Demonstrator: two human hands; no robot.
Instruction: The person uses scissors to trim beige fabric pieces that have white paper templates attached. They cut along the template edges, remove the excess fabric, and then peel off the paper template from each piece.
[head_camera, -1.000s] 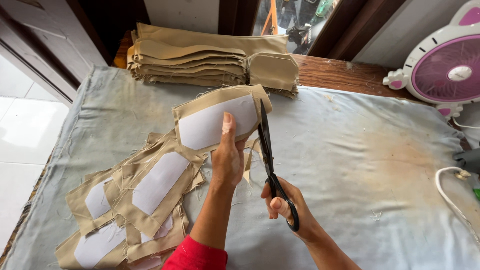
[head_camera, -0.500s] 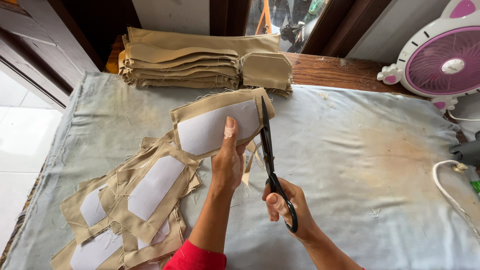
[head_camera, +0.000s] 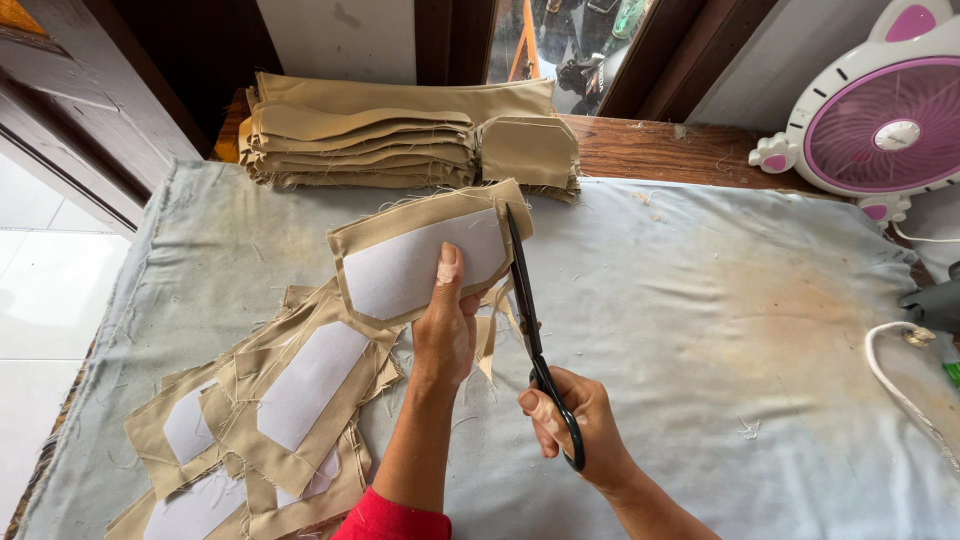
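While the left hand (head_camera: 445, 335) pinches a tan patch (head_camera: 425, 255), the right hand (head_camera: 575, 425) grips black scissors (head_camera: 530, 320) trimming its edge. Untrimmed pieces (head_camera: 290, 400) wait on the table (head_camera: 720, 330); a stack (head_camera: 380, 140) sits behind.

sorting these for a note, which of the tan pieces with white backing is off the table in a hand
The tan piece pinched by the left hand, held up against the scissors in the right hand. The other white-backed pieces lie overlapped on the cloth at lower left.

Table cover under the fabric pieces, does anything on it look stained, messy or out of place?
Yes. The grey table cover has a large brownish discoloured patch on its right half, like a scorch or stain. Loose threads lie scattered on it, and trimmed tan strips dangle beside the scissors.
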